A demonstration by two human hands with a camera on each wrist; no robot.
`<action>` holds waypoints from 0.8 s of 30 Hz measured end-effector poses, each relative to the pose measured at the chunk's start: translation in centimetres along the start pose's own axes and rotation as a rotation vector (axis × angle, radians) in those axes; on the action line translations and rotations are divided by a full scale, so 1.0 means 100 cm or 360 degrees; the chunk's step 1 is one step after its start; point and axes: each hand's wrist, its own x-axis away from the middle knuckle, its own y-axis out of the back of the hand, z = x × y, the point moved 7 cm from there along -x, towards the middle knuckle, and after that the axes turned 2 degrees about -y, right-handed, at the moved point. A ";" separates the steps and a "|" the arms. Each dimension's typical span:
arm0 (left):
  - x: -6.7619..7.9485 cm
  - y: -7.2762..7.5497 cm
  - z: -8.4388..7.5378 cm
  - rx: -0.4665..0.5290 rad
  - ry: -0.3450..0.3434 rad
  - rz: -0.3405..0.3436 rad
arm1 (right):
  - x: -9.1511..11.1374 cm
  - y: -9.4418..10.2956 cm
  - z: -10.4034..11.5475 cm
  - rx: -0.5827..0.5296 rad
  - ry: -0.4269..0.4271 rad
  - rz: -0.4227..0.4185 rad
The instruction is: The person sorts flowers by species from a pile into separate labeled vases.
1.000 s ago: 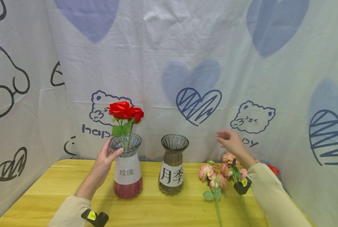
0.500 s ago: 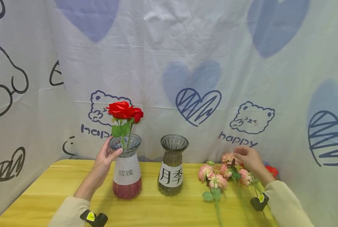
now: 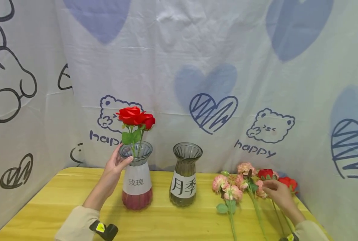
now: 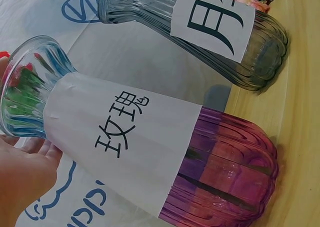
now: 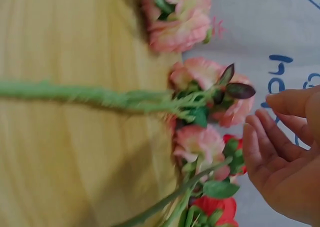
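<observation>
A yellow wooden worktop (image 3: 166, 224) stands against a white cloth backdrop (image 3: 179, 60) printed with blue hearts, bears and the word "happy".

At the left, the left hand (image 3: 116, 164) rests against the neck of a glass vase with a pink base (image 3: 136, 179). The thumb lies on the front of the neck and the fingers (image 3: 116, 154) curve round its far side, so the hand grips the vase just under the rim. This vase stands upright on the worktop and wears a white paper label with two Chinese characters. Two red roses (image 3: 135, 116) stand in it, their blooms well above the rim and their green stems running down inside.

Just to the right, apart from the first, stands a smoky grey glass vase (image 3: 185, 177) with its own white label. Its mouth is open.

Further right, pink flowers (image 3: 230, 187) lie flat on the worktop, blooms toward the backdrop and stems (image 3: 231, 224) pointing toward the person. Beside them lie red roses (image 3: 288, 182) near the cloth at the worktop's right edge.

The right hand (image 3: 279, 195) hovers over this heap, at the red rose (image 3: 265, 173) nearest the pink blooms. In the wrist view its fingers (image 5: 260, 147) are loosely curved with the palm open, close beside the flower heads and not closed on any stem. The pink blooms and their stems lie between this hand and the grey vase.
</observation>
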 end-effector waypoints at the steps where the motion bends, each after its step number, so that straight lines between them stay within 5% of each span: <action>1: 0.000 -0.001 0.000 0.0003 -0.0002 0.0001 | 0.002 0.002 -0.003 0.0022 -0.0002 -0.0021; 8: -0.001 -0.004 -0.001 0.0002 0.0004 -0.0012 | 0.009 0.013 -0.020 0.0209 -0.0009 -0.0071; 24: -0.003 -0.005 0.000 -0.0006 -0.0001 -0.0011 | 0.017 0.019 -0.051 0.0219 -0.0100 0.0023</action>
